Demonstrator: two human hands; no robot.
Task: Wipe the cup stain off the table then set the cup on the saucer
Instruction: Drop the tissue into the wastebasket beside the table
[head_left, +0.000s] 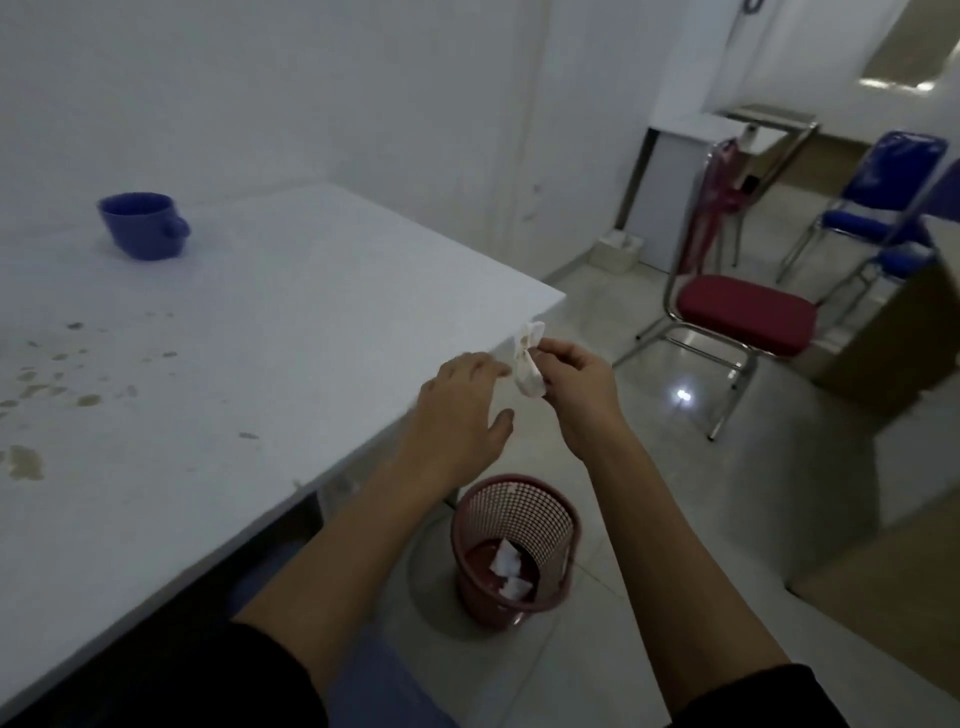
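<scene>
A blue cup (143, 224) stands upright at the far left of the white table (291, 291), its handle turned to the right. Brownish stain spots (57, 379) are scattered over the table's left part. Past the table's right edge, my right hand (576, 382) pinches a crumpled white tissue (529, 358) that carries a brown mark. My left hand (462, 410) hovers beside the tissue with its fingers spread, fingertips close to the paper. No saucer is in view.
A red mesh wastebasket (511, 545) stands on the tiled floor below my hands, with crumpled white tissues inside. A red-seated chair (743, 317) and a blue chair (878, 208) stand to the right. A cardboard box (898, 332) is at the far right.
</scene>
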